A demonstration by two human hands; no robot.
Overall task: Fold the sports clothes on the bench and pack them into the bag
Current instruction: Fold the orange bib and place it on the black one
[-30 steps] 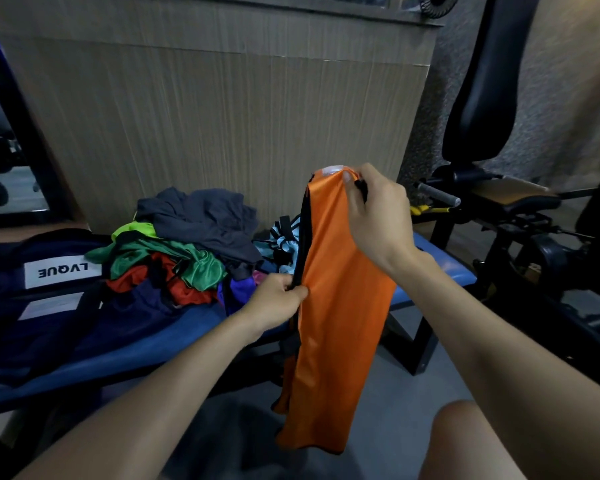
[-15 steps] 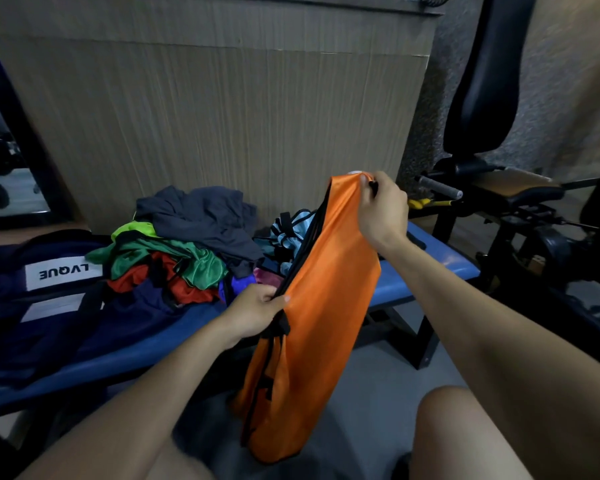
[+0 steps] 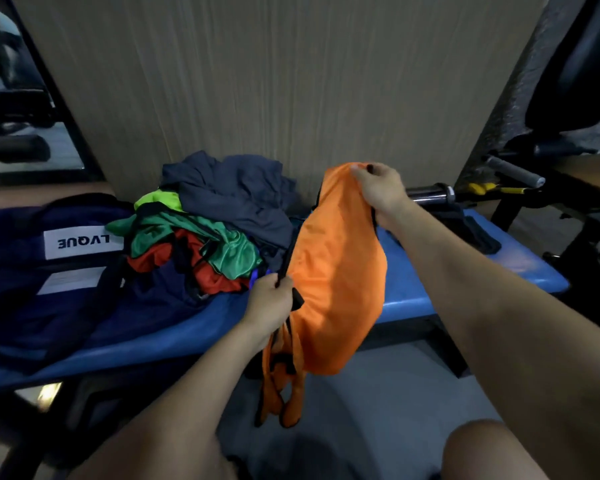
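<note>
Both hands [image 3: 271,303] [image 3: 378,188] grip the orange garment [image 3: 336,271], now seemingly lowered onto the bench [image 3: 465,268].

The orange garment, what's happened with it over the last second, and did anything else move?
The orange garment, which hung upright off the bench front, has been tipped and lowered so its upper part now lies over the blue bench. The right hand still pinches its top edge, and the left hand still grips its black-trimmed side. The clothes pile and navy bag stayed put.
</note>
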